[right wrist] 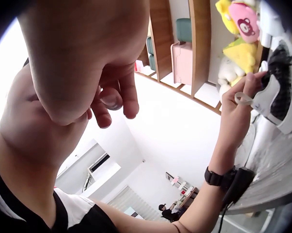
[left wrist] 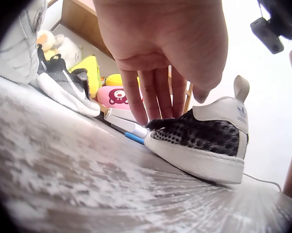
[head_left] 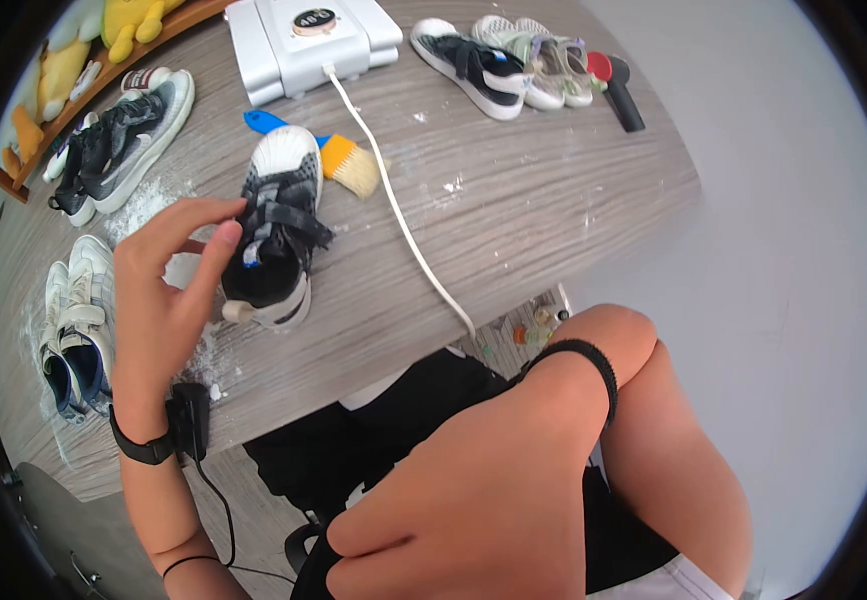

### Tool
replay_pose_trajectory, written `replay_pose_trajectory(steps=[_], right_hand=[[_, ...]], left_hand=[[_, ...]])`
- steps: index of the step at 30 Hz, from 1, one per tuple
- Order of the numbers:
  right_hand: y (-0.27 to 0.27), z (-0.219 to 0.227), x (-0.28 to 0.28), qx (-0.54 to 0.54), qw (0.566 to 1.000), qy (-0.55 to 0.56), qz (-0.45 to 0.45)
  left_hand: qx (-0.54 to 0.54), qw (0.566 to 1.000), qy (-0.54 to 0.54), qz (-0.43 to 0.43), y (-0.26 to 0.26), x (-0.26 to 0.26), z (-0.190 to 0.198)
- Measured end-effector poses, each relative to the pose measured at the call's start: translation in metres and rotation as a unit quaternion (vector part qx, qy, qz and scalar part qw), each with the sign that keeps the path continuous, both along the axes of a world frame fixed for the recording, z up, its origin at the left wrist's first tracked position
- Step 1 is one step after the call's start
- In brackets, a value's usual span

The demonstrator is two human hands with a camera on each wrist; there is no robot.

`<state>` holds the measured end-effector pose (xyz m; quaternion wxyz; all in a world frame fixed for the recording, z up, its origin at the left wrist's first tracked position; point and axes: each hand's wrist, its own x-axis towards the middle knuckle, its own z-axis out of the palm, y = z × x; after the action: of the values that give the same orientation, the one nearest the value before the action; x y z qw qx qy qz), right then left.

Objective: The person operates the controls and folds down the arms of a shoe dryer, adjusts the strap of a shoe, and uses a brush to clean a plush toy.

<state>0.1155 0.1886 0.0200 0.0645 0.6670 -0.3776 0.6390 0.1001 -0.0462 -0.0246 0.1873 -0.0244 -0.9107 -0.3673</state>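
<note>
A black-and-white low shoe (head_left: 279,210) with a dark strap stands on the table, its white toe pointing away from me. My left hand (head_left: 166,275) reaches over its left side, with thumb and forefinger apart and fingertips right at the upper. From the left wrist view, the fingers extend down past the shoe's (left wrist: 199,138) far side, and its pale heel tab stands up. My right hand (head_left: 474,480) is raised off the table, close to the head camera. In the right wrist view its loosely bent fingers (right wrist: 130,97) hang near the face and hold nothing.
A brush (head_left: 349,160) lies behind the shoe, beside a white cable (head_left: 399,210) running from a white device (head_left: 314,45). Other shoes stand left (head_left: 79,320), back left (head_left: 129,145) and back right (head_left: 469,70), near a black-and-red tool (head_left: 622,95). White powder (head_left: 149,205) dusts the table.
</note>
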Motion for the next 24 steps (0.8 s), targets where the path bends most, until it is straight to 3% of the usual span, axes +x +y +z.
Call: replay_pose_trajectory(steps=[10, 12, 13, 15, 16, 18, 19, 21, 22, 24], right_hand=[[0.001, -0.008, -0.009, -0.128, 0.971, 0.106, -0.174], [0.009, 0.002, -0.024, -0.049, 0.973, 0.206, -0.093], [0.012, 0.0, -0.026, -0.044, 0.972, 0.208, -0.101], [0.009, -0.005, -0.025, -0.021, 0.989, 0.143, 0.012], [0.01, -0.003, -0.027, -0.032, 0.988, 0.149, 0.027], [0.017, 0.003, -0.025, -0.016, 0.991, 0.099, -0.087], [0.014, 0.001, -0.026, -0.028, 0.993, 0.096, -0.059], [0.014, 0.0, -0.027, -0.01, 0.981, 0.125, -0.147], [0.026, 0.005, -0.029, 0.058, 0.986, 0.114, -0.108], [0.032, 0.011, -0.041, 0.068, 0.984, 0.142, -0.081]], left_hand=[[-0.033, 0.999, -0.02, -0.011, -0.001, 0.002, 0.004], [-0.04, 0.998, -0.038, -0.008, 0.002, 0.002, 0.004], [-0.037, 0.999, -0.036, -0.016, 0.006, -0.001, 0.003], [-0.018, 1.0, -0.018, 0.012, 0.007, 0.001, 0.002], [-0.026, 1.0, -0.016, 0.002, 0.007, 0.001, 0.003], [-0.013, 1.0, -0.003, -0.011, 0.004, -0.001, 0.003], [-0.01, 1.0, 0.006, -0.014, 0.002, -0.001, 0.002], [0.002, 1.0, 0.011, 0.006, -0.002, 0.001, -0.004], [0.017, 1.0, 0.011, 0.003, -0.002, 0.0, -0.004], [0.031, 0.999, 0.02, -0.008, -0.002, -0.002, -0.006]])
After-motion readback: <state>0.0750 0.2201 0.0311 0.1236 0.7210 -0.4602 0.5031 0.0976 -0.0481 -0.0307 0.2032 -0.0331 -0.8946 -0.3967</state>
